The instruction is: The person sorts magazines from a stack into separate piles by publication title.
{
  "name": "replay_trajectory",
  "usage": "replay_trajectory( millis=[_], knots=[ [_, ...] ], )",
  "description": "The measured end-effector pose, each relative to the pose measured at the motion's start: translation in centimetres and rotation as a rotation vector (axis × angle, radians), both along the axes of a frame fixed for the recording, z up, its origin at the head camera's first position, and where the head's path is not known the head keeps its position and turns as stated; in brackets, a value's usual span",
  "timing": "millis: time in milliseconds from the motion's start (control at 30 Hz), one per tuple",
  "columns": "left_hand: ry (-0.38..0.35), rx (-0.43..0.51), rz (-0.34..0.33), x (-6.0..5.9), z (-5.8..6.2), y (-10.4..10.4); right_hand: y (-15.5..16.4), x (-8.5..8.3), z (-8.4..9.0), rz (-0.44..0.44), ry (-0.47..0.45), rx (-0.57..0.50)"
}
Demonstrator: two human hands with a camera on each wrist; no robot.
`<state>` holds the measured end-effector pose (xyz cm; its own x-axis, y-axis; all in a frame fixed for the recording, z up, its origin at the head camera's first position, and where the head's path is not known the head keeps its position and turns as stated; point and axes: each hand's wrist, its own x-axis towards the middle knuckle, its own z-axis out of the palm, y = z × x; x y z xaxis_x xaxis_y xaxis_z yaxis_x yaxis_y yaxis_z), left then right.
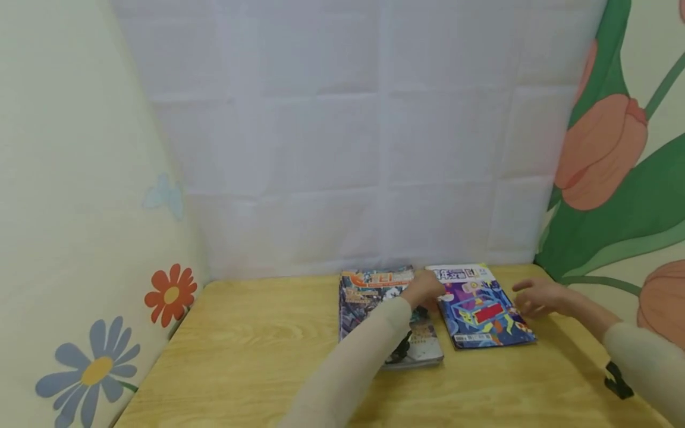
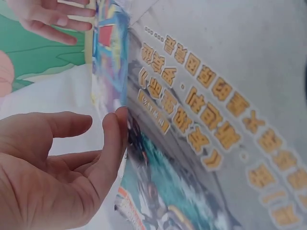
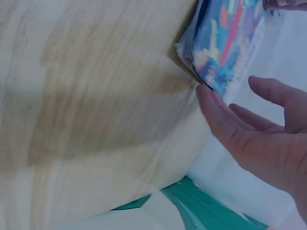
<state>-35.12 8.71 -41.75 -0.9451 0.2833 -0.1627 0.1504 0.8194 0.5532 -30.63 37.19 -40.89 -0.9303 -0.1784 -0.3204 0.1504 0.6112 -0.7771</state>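
Two piles of magazines lie side by side on the wooden table. On top of the left pile is a grey, dark-toned magazine [image 1: 357, 310] with an orange strip and, in the left wrist view, yellow characters. A purple-and-blue magazine [image 1: 464, 297] with a red patch tops the right pile. My left hand [image 1: 425, 286] is at the inner edges between the piles, its fingertips against the grey magazine's edge in the left wrist view. At the purple pile's outer edge, my right hand [image 1: 539, 297] has loosely bent fingers; the right wrist view shows fingertips touching the pile's corner.
The wooden table [image 1: 251, 345] extends left and in front of the piles. A creased white cloth [image 1: 321, 148] hangs behind it. Painted walls stand at both sides, with flowers [image 1: 171, 295] on the left and tulips [image 1: 602, 154] on the right.
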Motion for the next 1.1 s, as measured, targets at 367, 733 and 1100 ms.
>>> replay_trajectory(
  millis=[367,733,1100],
  knots=[
    [-0.051,0.404,-0.081,0.8,0.1,-4.5,-3.7,1.4,2.4,-0.027,0.080,-0.046],
    [0.094,0.485,-0.122,4.1,1.9,-10.2,-9.1,2.3,3.3,0.071,0.180,-0.113],
    [0.285,0.345,0.002,7.0,1.1,-16.5,-14.6,3.4,2.2,0.165,0.236,-0.129]
  ],
)
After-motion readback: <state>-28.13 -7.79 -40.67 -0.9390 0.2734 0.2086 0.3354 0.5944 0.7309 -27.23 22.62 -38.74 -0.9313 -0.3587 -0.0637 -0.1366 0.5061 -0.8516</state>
